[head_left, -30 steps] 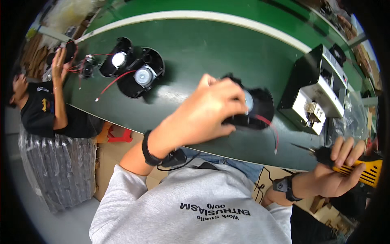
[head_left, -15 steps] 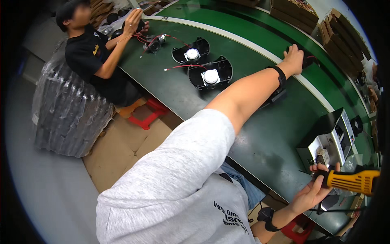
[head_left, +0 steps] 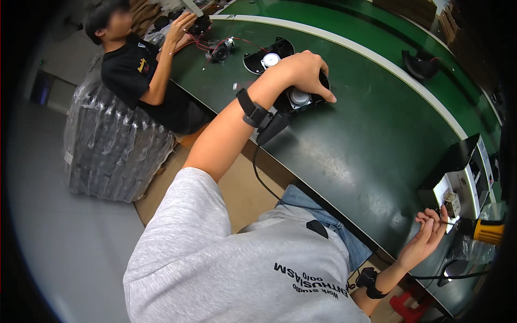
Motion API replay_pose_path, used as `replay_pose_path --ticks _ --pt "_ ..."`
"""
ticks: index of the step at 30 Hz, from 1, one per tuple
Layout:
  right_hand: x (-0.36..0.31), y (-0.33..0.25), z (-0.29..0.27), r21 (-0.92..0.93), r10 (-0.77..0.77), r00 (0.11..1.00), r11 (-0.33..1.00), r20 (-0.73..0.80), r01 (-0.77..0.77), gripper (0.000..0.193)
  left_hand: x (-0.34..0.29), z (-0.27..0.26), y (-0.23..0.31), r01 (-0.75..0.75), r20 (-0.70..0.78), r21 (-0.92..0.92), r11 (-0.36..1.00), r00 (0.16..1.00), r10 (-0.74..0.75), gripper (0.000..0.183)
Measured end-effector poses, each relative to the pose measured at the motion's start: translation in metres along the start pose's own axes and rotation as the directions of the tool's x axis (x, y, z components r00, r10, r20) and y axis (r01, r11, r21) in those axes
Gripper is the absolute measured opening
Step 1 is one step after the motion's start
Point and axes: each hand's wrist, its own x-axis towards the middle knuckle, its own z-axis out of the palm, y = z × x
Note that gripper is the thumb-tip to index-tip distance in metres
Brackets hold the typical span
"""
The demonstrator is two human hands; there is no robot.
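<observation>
My left hand (head_left: 304,72) reaches over a black rounded speaker panel (head_left: 299,97) with a silver speaker at its middle. Thumb and fingers are wrapped round the panel's right edge, and the hand hides much of it. Just beyond lies a second black speaker panel (head_left: 271,60), partly behind my wrist. At the right, my right hand (head_left: 425,237) has its fingertips drawn together at the bit of a yellow power screwdriver (head_left: 487,231). Whatever these fingers pinch is too small to make out. A black and silver box (head_left: 460,180) stands just beyond them.
A black half-round part (head_left: 421,64) rests on the green conveyor (head_left: 371,32), behind a pale rail (head_left: 377,67). At the far left a co-worker (head_left: 134,70) handles a black part, beside a wired speaker (head_left: 219,53). A black cable (head_left: 452,277) runs past my right wrist.
My left hand has let go of the black part on the conveyor and come back left to the nearer speaker panel. My right hand has moved from the screwdriver's nose to its bit.
</observation>
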Motion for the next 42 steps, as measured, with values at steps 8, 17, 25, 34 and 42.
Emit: replay_pose_path --ticks 8,17,25,34,42 --pt "-0.031 0.005 0.024 -0.083 0.031 0.965 0.995 -0.262 -0.054 0.031 0.003 0.010 0.038 -0.130 0.051 -0.088 0.988 0.990 0.134 0.050" --pt "-0.036 -0.033 0.098 -0.073 0.135 0.893 0.991 0.430 -0.114 0.050 0.016 0.046 0.070 -0.235 -0.139 -0.442 0.866 0.971 0.193 0.038" --pt "-0.021 -0.038 0.073 -0.397 -0.014 0.936 0.903 0.352 0.162 0.079 -0.020 0.101 0.127 -0.436 -0.412 -0.616 0.656 0.888 0.203 0.031" --pt "-0.009 -0.043 0.053 -0.388 0.080 0.923 0.918 0.378 0.079 0.034 -0.063 0.134 0.149 -0.644 -0.428 -0.592 0.485 0.761 0.488 0.021" --pt "0.002 -0.041 0.060 -0.241 0.345 0.907 0.927 0.242 -0.288 0.021 -0.051 0.130 0.155 -0.551 -0.423 -0.595 0.585 0.834 0.355 0.017"
